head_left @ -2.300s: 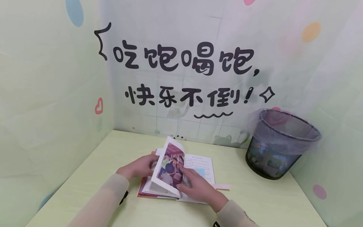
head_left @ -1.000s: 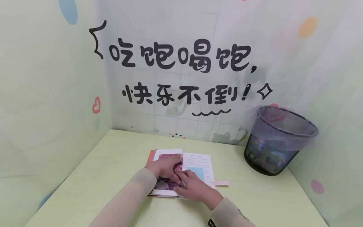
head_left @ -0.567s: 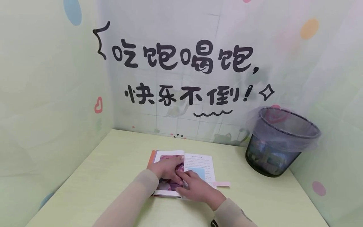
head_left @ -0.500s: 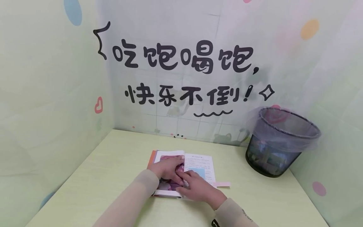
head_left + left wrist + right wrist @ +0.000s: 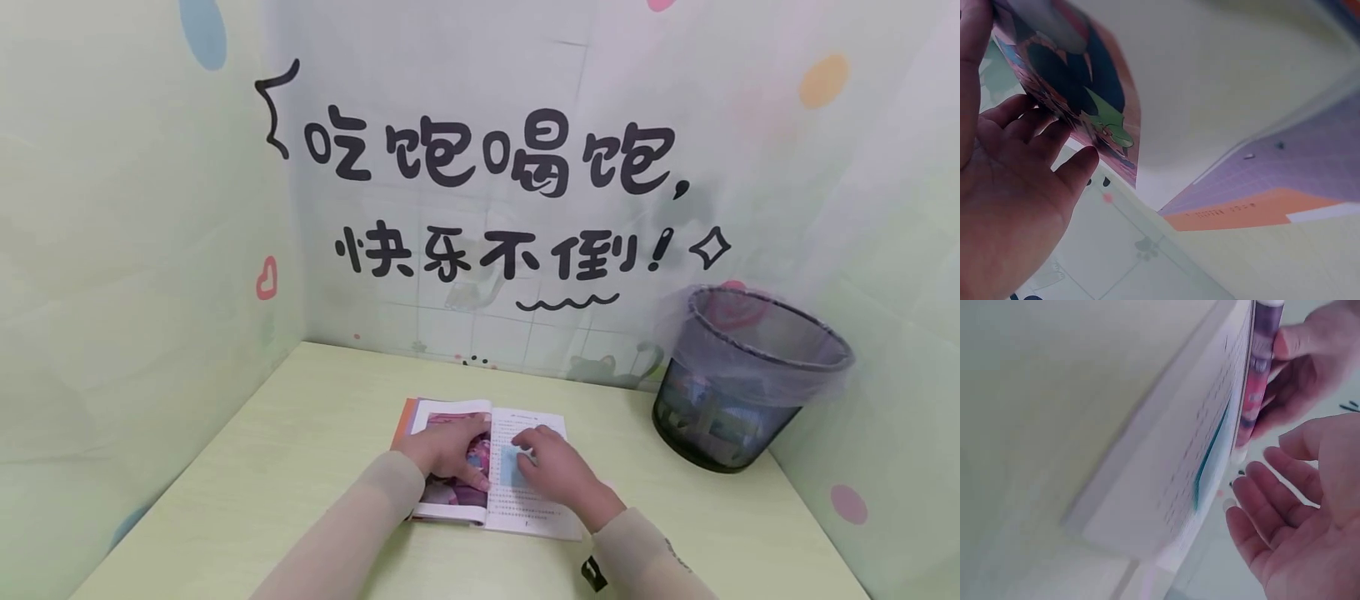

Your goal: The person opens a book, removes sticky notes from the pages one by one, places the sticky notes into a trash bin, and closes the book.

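An open book (image 5: pixel 528 518) lies on the table, a colour picture on its left page and printed text on its right. My left hand (image 5: pixel 448 450) rests on the picture page with spread fingers, thumb near the fold; the left wrist view shows the palm side of this left hand (image 5: pixel 1019 187) against the picture. Over the right page is my right hand (image 5: pixel 558 468), its fingers loosely bent beside a blue sticky note (image 5: pixel 511 468). In the right wrist view, that right hand (image 5: pixel 1310 512) holds nothing and appears apart from the paper. It partly covers the note.
A dark mesh waste bin (image 5: pixel 720 417) with a clear liner stands at the table's back right. Printed wall sheets enclose the pale table (image 5: pixel 300 433) at the back and sides. A pale pink strip (image 5: pixel 1149 582) sticks out from the book's right edge.
A raised page has been turned down flat to the left, my left hand moving onto it. My right hand has since left the fold and moved right, over the text page beside the sticky note.
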`<state>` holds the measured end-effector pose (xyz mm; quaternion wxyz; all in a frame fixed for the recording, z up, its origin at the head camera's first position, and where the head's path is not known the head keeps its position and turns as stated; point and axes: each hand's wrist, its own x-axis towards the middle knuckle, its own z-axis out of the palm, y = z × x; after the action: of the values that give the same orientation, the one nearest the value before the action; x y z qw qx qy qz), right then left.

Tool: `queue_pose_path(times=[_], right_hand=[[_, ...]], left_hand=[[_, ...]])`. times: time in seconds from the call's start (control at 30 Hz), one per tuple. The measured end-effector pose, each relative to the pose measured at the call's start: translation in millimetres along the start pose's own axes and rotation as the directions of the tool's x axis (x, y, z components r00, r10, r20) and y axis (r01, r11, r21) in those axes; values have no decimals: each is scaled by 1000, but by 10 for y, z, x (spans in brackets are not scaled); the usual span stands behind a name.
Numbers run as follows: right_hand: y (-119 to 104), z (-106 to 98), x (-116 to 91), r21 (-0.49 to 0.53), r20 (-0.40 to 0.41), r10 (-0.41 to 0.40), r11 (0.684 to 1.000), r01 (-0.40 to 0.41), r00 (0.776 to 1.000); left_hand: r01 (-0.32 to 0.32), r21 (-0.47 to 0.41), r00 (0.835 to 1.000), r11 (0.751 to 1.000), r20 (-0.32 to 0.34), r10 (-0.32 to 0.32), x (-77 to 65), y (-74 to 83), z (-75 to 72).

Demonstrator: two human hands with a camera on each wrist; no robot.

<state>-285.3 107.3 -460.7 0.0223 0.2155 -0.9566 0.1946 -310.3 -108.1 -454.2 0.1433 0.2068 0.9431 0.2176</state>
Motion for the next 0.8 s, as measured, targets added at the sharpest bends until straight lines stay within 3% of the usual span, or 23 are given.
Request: queue_pose_path(times=[0.13, 0.27, 0.5, 0.8], right_hand=[[150, -27, 30, -30, -1, 137, 990, -137, 991], [266, -28, 43, -24, 14, 220, 975, -220, 975], [340, -8, 77, 11, 32, 239, 971, -239, 970], [380, 46, 135, -16, 48, 242, 970, -242, 969]], left_hand=[[23, -2, 1000, 1000, 5, -23, -3, 13, 1], [36, -11, 999, 999, 12, -36, -14, 36, -4], [51, -14, 998, 999, 22, -51, -15, 48, -13], [37, -26, 999, 999, 17, -36, -22, 44, -21]])
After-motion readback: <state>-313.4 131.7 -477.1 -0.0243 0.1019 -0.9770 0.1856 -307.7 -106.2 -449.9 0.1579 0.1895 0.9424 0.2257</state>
